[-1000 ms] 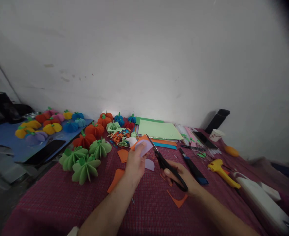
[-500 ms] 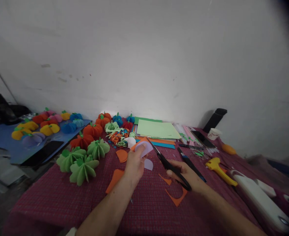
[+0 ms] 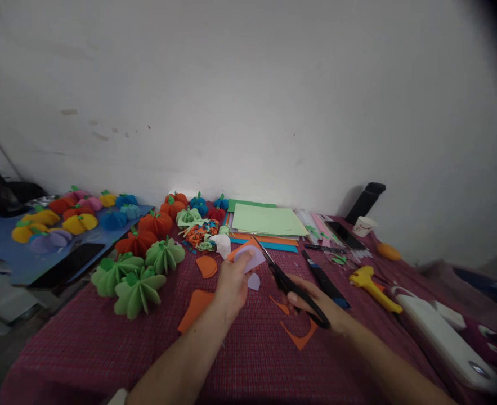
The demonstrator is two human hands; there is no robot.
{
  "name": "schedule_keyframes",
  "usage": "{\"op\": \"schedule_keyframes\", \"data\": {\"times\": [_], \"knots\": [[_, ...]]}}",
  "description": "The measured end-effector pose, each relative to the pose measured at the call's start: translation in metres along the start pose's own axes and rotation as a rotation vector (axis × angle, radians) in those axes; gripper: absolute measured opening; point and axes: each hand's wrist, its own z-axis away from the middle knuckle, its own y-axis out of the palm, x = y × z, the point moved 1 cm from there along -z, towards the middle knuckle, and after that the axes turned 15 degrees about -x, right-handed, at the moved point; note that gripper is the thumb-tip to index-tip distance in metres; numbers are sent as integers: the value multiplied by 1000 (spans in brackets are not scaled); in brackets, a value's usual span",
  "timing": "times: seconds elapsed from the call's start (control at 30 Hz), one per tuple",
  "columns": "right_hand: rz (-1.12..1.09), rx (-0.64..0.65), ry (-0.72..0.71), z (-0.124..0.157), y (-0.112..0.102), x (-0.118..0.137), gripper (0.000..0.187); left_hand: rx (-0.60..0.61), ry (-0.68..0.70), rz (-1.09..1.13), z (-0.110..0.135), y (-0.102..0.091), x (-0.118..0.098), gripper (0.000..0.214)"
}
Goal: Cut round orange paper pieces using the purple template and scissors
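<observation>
In my left hand (image 3: 233, 281) a lilac paper piece (image 3: 254, 257) is pinched together with orange paper (image 3: 242, 247). My right hand (image 3: 311, 301) is wrapped round the black handles of a pair of scissors (image 3: 282, 279), whose blades reach the orange paper's upper right edge. Another lilac piece (image 3: 254, 282) shows just below my left hand. Rounded orange paper pieces (image 3: 206, 266) lie to the left of that hand, and an orange sheet (image 3: 195, 309) is partly behind my forearm. Curved orange offcuts (image 3: 299, 339) rest on the cloth below the scissors.
Green paper pumpkins (image 3: 139, 292) and orange ones (image 3: 155, 225) stand at left, beside a pile of paper scraps (image 3: 201, 233). Behind my hands lies a stack of coloured paper (image 3: 269, 220). A box cutter (image 3: 325, 280), a yellow glue gun (image 3: 375, 288) and a paper cup (image 3: 364, 226) are at right.
The view has shifted slightly, moving the table items a little to the left. The scissors stay at the orange paper's edge, and both hands keep their holds.
</observation>
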Motion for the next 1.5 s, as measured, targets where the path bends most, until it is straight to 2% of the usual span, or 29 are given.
{"op": "schedule_keyframes", "data": {"times": [0.57,0.8,0.93,1.2,1.5], "knots": [[90,-93,11,-7,6,3,54,23,-6,-16,1,-1,2,20],[104,-57,-46,-5,4,13,48,34,-9,-39,1,-1,3,18],[112,-29,-26,-4,0,18,51,32,-10,-41,2,-2,4,19],[139,10,-2,-2,-13,15,52,55,2,-77,4,-1,5,18],[174,-12,-5,1,-13,15,56,54,-11,-96,7,0,6,17]]}}
